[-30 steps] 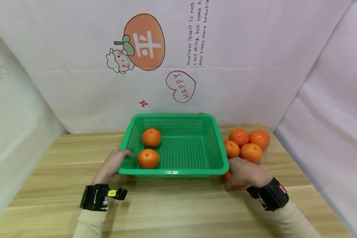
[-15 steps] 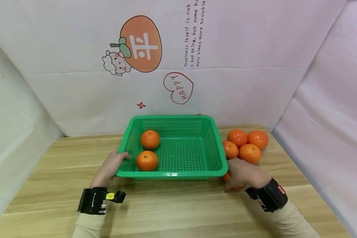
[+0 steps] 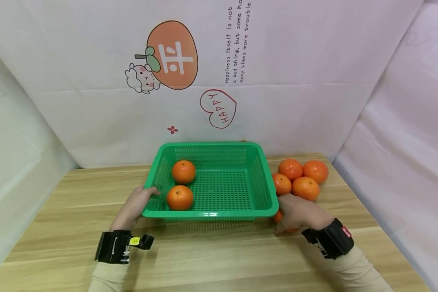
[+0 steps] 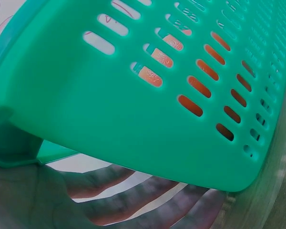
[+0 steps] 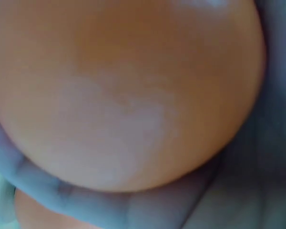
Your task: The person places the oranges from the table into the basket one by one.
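A green plastic basket [image 3: 219,213] with slotted walls sits on the table, two oranges [image 3: 183,172] inside along its left side. My left hand [image 3: 133,207] holds the basket's left wall, thumb over the rim; in the left wrist view its fingers [image 4: 128,200] extend along the outside of the wall. Beside the basket's front right corner, my right hand [image 3: 301,213] grips an orange [image 5: 128,95]. That fruit fills most of the right wrist view, with fingers curled around it; from the head it is largely hidden under the hand.
Several more oranges [image 3: 305,188] lie in a cluster right of the basket, just beyond my right hand. A printed white cloth [image 3: 277,113] hangs behind the wooden table [image 3: 204,259], and white cloth sides [image 3: 401,162] stand at left and right.
The head view has shifted slightly, so everything appears a little lower and further left. Both hands keep their places on the basket and the orange.
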